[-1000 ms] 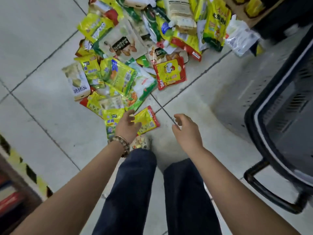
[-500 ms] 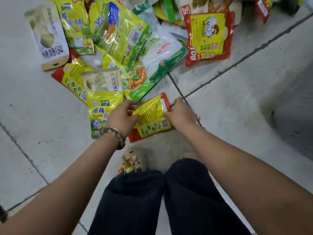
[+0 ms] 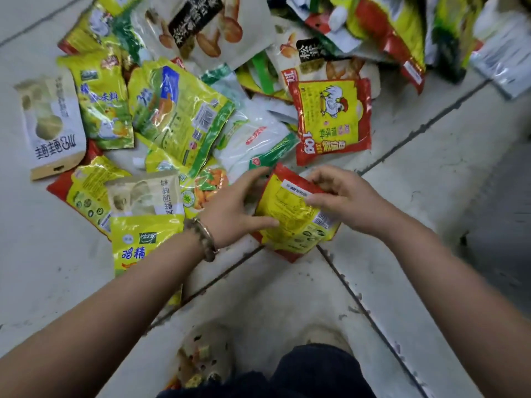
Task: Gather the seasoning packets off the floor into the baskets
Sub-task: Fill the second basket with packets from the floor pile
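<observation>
The yellow-and-red packet [image 3: 293, 222], flat a moment ago, now tips up off the floor [image 3: 57, 268] at the pile's [image 3: 184, 116] 6 o'clock. The left hand [image 3: 232, 208] curls round its 9 o'clock edge and the right hand [image 3: 350, 199] pinches the 3 o'clock edge. It looks ready to carry, but no basket is in sight.

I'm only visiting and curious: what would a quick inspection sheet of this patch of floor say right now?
Surface: pale tiled floor, with dark grout lines and some grime.
Job's things: heap of seasoning packets overlapping on the floor; one yellow-and-red packet held at the heap's near edge; baskets not in view.
Clutter: nothing seen.
Grippers: left hand grips the packet's left side; right hand pinches its right side.
Cables: nothing seen.
Surroundings: beaded bracelet on the left wrist; the person's shoe and dark trouser leg at the bottom.
</observation>
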A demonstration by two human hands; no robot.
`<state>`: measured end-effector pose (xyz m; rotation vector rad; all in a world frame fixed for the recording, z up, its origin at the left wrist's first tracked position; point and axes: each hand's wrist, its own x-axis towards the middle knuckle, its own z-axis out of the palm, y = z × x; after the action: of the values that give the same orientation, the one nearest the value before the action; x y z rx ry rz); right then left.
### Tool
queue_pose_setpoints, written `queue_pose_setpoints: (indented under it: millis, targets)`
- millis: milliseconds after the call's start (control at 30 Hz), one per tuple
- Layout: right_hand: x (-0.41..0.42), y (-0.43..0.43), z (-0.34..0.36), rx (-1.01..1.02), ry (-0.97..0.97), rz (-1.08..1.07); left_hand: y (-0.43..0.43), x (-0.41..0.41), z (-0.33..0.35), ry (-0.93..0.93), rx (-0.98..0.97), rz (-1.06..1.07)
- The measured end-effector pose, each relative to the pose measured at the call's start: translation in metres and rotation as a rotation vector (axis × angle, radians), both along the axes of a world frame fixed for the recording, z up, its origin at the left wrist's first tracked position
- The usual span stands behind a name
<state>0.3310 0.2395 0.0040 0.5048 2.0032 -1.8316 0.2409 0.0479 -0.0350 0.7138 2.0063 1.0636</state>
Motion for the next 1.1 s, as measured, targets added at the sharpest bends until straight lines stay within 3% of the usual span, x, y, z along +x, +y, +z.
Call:
queue_pose_setpoints:
  millis: [67,167,267,300,367,433,700,767,900,1000,1100]
  targets:
    - [-0.013,0.016,0.010,0.005,0.020,0.061,0.021,-0.005,-0.003,-0.365,0.074,-0.032]
    - [-0.022,0.034,0.000,0.155,0.020,-0.050,0.038,-0.004,-0.010,-0.479,0.070,0.102]
    - [-0.016,0.054,-0.030,0.666,0.079,-0.408,0.039,-0.002,-0.018,-0.515,0.064,0.338]
    - [-0.012,0.059,-0.037,0.867,0.052,-0.406,0.037,-0.001,-0.020,-0.541,0.067,0.406]
    - [-0.008,0.064,-0.057,1.112,-0.080,-0.125,0.030,0.004,-0.025,-0.598,0.085,0.495]
    - [-0.013,0.060,-0.070,1.187,-0.128,0.055,0.024,0.010,-0.024,-0.652,0.112,0.535]
    - [-0.044,0.058,-0.075,1.382,0.062,0.130,-0.006,0.018,-0.012,-0.656,0.158,0.674]
    - [-0.039,0.060,-0.073,1.321,0.201,0.031,-0.015,0.014,-0.009,-0.630,0.159,0.696]
    - [-0.021,0.050,-0.036,1.101,0.540,-0.416,-0.030,0.010,-0.006,-0.591,0.193,0.764]
    - [-0.019,0.019,0.007,0.556,0.669,-0.616,-0.037,0.010,-0.002,-0.546,0.234,0.796]
    - [-0.026,-0.019,0.021,0.035,0.469,-0.525,-0.043,0.014,0.000,-0.575,0.263,0.865]
